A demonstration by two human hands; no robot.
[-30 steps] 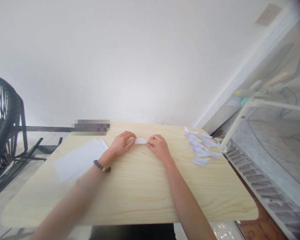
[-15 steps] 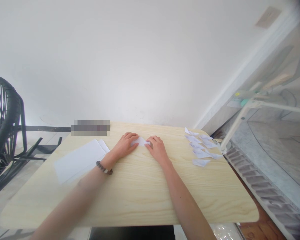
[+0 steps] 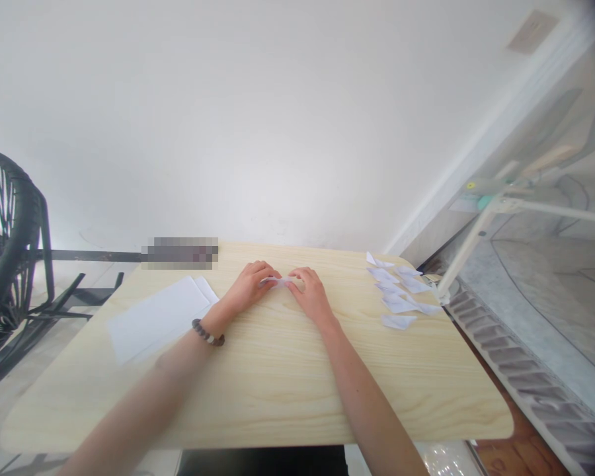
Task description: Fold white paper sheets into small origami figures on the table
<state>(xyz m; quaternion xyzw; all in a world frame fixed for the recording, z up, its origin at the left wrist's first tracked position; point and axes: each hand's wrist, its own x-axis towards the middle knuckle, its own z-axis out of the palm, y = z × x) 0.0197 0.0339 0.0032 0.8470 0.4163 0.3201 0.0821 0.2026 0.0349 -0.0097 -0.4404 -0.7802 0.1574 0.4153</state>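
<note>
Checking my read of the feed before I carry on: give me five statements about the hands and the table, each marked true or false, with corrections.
1. The left hand and the right hand both have fingers on a small piece of white paper. True.
2. The beaded bracelet is on the right wrist. False: the beaded bracelet is on the left wrist.
3. Flat white sheets lie on the left part of the table. True.
4. The folded paper pieces lie right beside the flat white sheets. False: they lie on the right part of the table, beyond the right hand.
5. A dark chair stands to the left of the table. True.
</note>
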